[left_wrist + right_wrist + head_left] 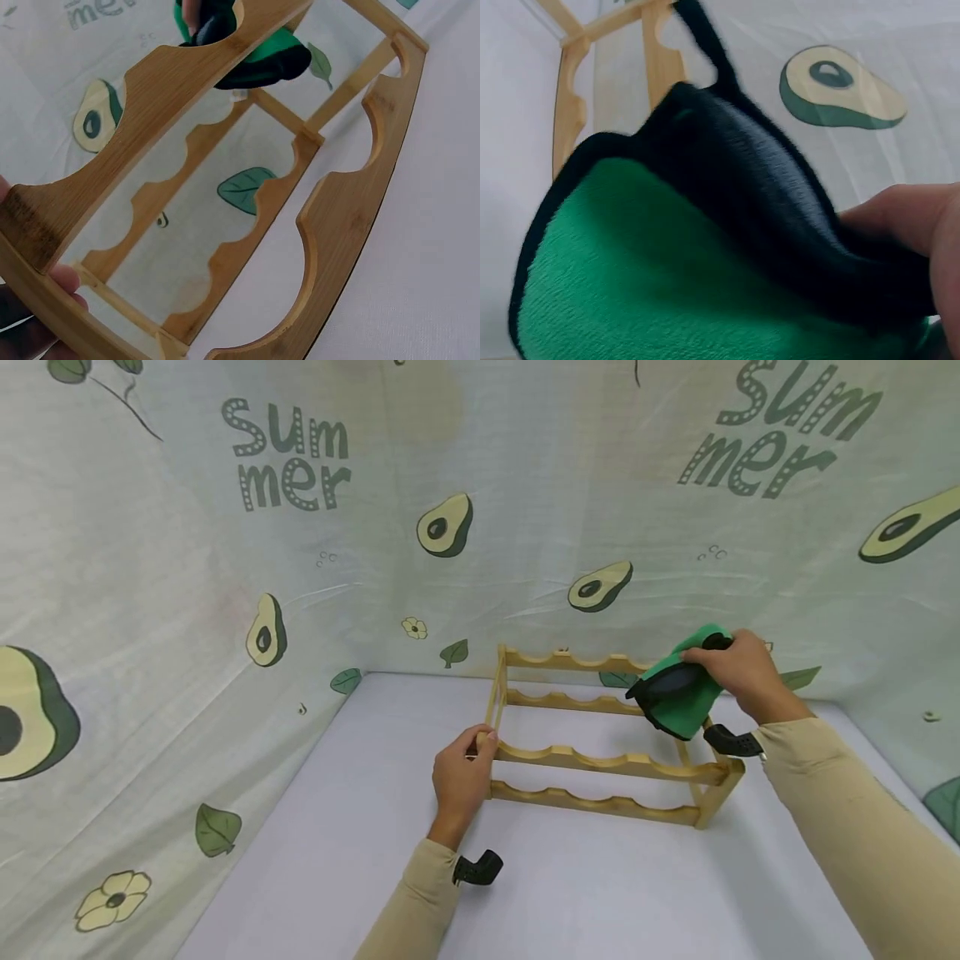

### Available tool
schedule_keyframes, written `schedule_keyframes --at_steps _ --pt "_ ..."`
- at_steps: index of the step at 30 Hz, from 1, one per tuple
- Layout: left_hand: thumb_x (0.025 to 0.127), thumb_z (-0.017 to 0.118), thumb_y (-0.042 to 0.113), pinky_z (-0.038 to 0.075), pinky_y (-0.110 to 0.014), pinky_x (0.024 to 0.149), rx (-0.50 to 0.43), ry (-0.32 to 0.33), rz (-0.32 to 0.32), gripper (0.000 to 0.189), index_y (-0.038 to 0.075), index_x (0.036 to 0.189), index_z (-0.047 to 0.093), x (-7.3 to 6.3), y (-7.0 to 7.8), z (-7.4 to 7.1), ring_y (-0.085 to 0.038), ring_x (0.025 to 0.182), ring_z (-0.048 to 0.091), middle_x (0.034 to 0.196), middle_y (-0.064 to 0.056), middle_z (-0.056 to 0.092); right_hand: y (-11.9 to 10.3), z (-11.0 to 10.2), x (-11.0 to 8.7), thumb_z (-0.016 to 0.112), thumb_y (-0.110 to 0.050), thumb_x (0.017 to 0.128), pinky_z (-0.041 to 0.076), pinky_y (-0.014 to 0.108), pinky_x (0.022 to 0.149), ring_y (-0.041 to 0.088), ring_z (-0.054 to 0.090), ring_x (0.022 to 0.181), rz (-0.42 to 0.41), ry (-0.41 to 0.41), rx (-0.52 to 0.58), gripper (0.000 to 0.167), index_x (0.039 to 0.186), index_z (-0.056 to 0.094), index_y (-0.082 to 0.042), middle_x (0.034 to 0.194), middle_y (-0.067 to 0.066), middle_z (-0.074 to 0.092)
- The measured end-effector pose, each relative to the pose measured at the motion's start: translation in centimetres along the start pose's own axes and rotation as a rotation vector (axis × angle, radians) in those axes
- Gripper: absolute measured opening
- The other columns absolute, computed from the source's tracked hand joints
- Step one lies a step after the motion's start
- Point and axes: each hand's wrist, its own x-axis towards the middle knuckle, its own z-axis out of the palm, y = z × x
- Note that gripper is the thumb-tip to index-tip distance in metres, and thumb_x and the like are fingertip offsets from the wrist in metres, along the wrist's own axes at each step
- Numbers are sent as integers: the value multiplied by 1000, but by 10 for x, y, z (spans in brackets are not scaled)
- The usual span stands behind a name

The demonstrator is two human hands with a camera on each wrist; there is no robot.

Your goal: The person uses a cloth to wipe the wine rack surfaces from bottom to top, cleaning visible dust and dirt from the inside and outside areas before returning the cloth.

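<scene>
My left hand (459, 777) grips the wooden rack (558, 757) at its eight o'clock corner, on the tabletop (585, 893); my right hand (746, 672) pinches a green cloth (690, 708) towards two. The avocado-print backdrop (517, 593) blocks twelve.

Cloth (688, 714) shows green, edged black; rack (555, 757), honey-tan; tabletop (360, 827), white; pale backdrop (525, 443) bears green-and-cream avocados (450, 525), green leaves (217, 829); sleeves (840, 810), beige

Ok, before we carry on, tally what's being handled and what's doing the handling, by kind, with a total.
Wooden rack: 1
Green-and-black cloth: 1
Hands: 2, the left hand on the rack and the right hand holding the cloth
Total: 4
</scene>
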Motion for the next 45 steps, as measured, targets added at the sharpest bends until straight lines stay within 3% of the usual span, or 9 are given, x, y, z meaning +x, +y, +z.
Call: schedule_keyframes --at_steps 5,11,17,20,27,36,45 --pt "95 67 35 51 -33 65 1 13 12 13 28 99 77 -4 -1 2 -5 72 64 78 12 69 -3 10 8 59 -39 97 44 60 92 49 46 112 22 -37 -96 83 138 27 25 128 40 40" --pt "95 68 32 51 -31 61 -17 39 69 17 20 101 78 -5 0 5 -6 70 65 78 12 70 -2 15 15 62 -37 94 47 56 80 47 51 99 3 -12 -200 73 125 41 25 112 36 48" --pt "93 69 30 50 -29 59 -26 64 105 13 22 99 78 -6 -4 5 -7 67 63 77 10 70 2 21 20 63 -36 94 48 60 79 55 51 101 -25 -17 -304 79 129 34 29 111 43 47" --pt "93 70 29 49 -28 58 -47 51 101 14 21 102 77 -7 -5 3 -7 66 62 76 9 68 3 24 23 63 -35 94 48 62 79 58 52 100 -50 -18 -348 80 129 31 29 110 45 47" --pt "95 68 23 49 -28 57 -124 -10 56 35 14 129 69 -6 -6 1 -10 62 59 75 6 64 -1 27 25 65 -34 93 49 61 78 54 54 96 -120 -9 -414 72 125 39 25 109 44 50" --pt "96 67 25 51 -30 60 -114 -43 25 36 13 130 68 -3 -6 1 -12 70 62 81 2 68 -4 24 20 69 -32 90 50 51 61 42 58 73 -148 -12 -503 53 100 54 18 84 31 58" --pt "96 68 27 50 -30 61 -120 -63 -1 36 16 130 69 -3 -4 0 -13 71 60 82 3 68 0 40 18 70 -30 90 49 59 72 53 58 89 -144 -3 -459 61 112 47 21 98 39 55"
